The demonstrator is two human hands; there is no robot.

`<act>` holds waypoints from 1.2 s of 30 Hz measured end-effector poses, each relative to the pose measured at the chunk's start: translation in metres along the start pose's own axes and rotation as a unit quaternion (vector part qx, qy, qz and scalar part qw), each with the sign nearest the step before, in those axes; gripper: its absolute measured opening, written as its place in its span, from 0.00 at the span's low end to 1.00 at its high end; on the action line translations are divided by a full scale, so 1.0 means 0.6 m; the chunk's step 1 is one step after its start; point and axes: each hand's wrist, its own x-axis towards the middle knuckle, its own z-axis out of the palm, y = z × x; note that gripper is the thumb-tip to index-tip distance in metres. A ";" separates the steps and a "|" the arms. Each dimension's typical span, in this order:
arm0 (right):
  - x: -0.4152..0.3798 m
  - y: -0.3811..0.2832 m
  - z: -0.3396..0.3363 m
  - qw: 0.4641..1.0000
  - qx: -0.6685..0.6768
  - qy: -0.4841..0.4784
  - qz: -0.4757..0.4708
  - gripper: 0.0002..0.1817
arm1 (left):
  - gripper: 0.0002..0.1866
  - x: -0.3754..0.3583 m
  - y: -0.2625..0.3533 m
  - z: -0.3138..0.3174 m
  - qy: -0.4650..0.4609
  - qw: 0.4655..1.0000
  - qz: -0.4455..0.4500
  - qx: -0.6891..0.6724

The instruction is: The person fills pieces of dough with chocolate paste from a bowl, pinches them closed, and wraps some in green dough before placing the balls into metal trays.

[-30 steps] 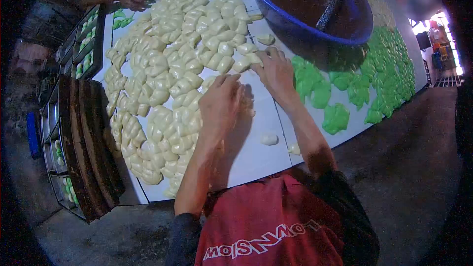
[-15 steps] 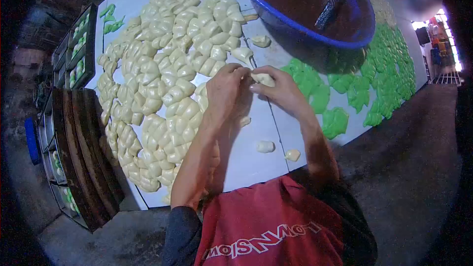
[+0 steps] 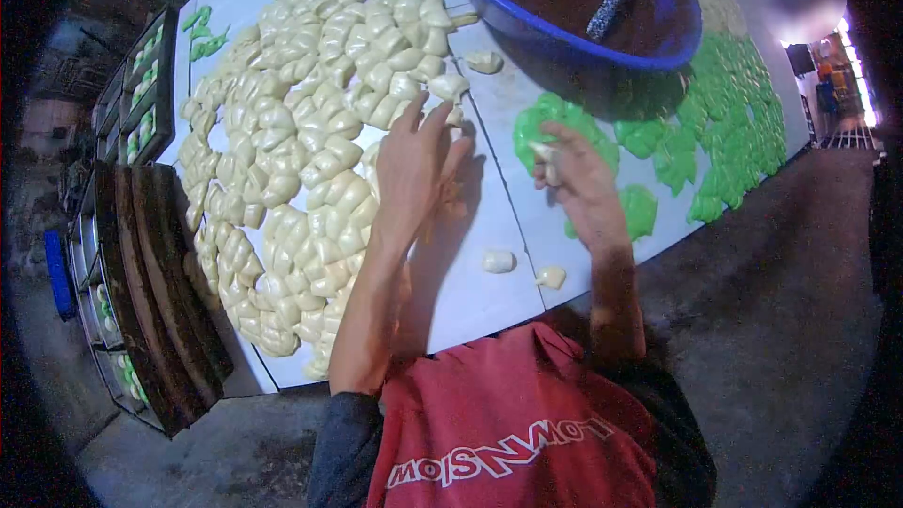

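Observation:
My left hand (image 3: 414,165) reaches over the right edge of the spread of cream-coloured dough pieces (image 3: 320,160), its fingers apart and the tips at a piece near the table's seam. A small pale dough piece (image 3: 551,166) is held in the fingers of my right hand (image 3: 576,169), just above the green dough (image 3: 641,211). On the white table (image 3: 461,306) in front of me lie a short white roll (image 3: 499,261) and a small cream lump (image 3: 551,277). Another cream piece (image 3: 484,62) rests beyond my hands.
A large blue basin (image 3: 602,52) of brown filling, with a dark-handled tool (image 3: 616,0) in it, stands at the back. More green dough (image 3: 738,132) covers the right side. Stacked trays (image 3: 150,292) with green and white pieces stand at the left.
My hands have parted. The right one has moved right over the green dough with the pale piece, while the left has opened over the cream pieces. The view has shifted slightly.

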 end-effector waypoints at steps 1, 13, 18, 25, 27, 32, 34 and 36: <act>0.000 0.011 -0.005 0.998 -0.047 -0.011 0.029 0.20 | 0.22 -0.008 0.008 -0.013 -0.044 0.998 -0.037 -0.013; -0.014 0.086 0.052 0.919 -0.388 -0.062 -0.032 0.21 | 0.12 -0.124 -0.004 -0.015 -0.048 0.993 0.107 0.023; -0.002 0.096 0.065 0.956 -0.261 -0.135 0.006 0.19 | 0.14 -0.137 -0.004 -0.016 -0.083 0.994 0.043 -0.059; -0.006 0.098 0.064 0.974 -0.197 -0.101 0.057 0.15 | 0.26 -0.135 0.016 -0.024 -0.078 0.984 -0.055 -0.150; -0.011 0.102 0.073 0.977 -0.199 -0.079 -0.014 0.15 | 0.28 -0.134 0.010 -0.018 -0.069 0.985 -0.058 -0.147; -0.007 0.083 0.069 0.951 -0.277 -0.138 -0.012 0.10 | 0.23 -0.135 -0.004 -0.006 -0.079 0.989 -0.047 -0.115; -0.006 0.079 0.068 0.942 -0.308 -0.133 -0.007 0.08 | 0.24 -0.148 -0.018 0.001 -0.095 0.993 0.036 -0.060; -0.012 0.060 0.071 0.949 -0.278 -0.145 0.038 0.06 | 0.22 -0.157 -0.013 0.001 -0.094 0.993 0.068 -0.008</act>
